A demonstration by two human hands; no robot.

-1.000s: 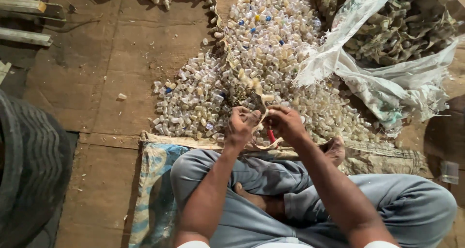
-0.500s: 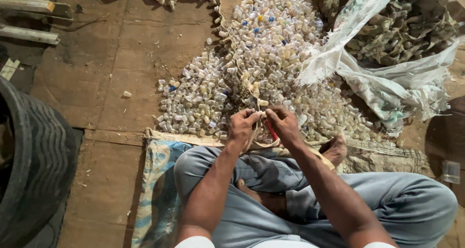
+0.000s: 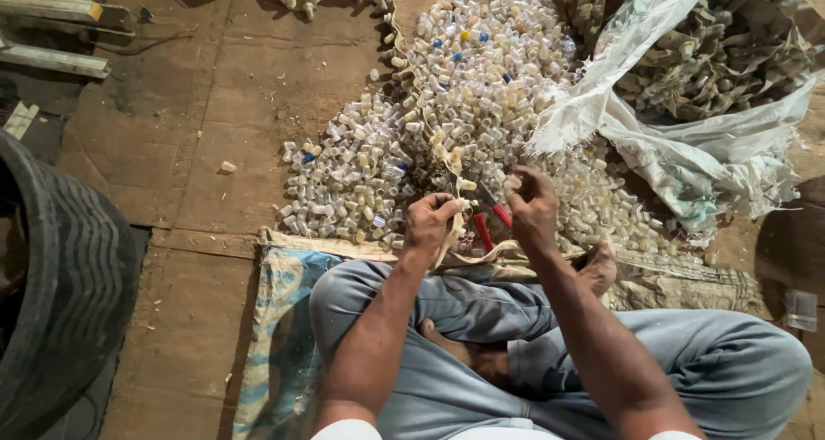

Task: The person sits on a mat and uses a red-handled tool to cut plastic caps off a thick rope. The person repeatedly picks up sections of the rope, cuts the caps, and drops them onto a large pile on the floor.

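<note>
Sitting cross-legged on a worn woven mat (image 3: 275,320), a person works with both hands just in front of the knees. The left hand (image 3: 430,225) is closed around a pale, bumpy strip of joined plastic caps (image 3: 453,169), which is soft and bent and runs up from the fingers into the heap. The right hand (image 3: 534,208) is curled around small cutters with red handles (image 3: 490,221); the red handles poke out between the two hands, and the metal tip sits beside the strip. Just past the hands lies a big heap of tiny clear plastic caps (image 3: 447,105), round and shiny, with a few blue ones and a yellow one. It rests on the brown wooden floor (image 3: 198,131). A torn white woven sack (image 3: 687,139) full of more dull strips lies at the right. A dark ribbed rubber tyre (image 3: 60,302) sits at the left.
</note>
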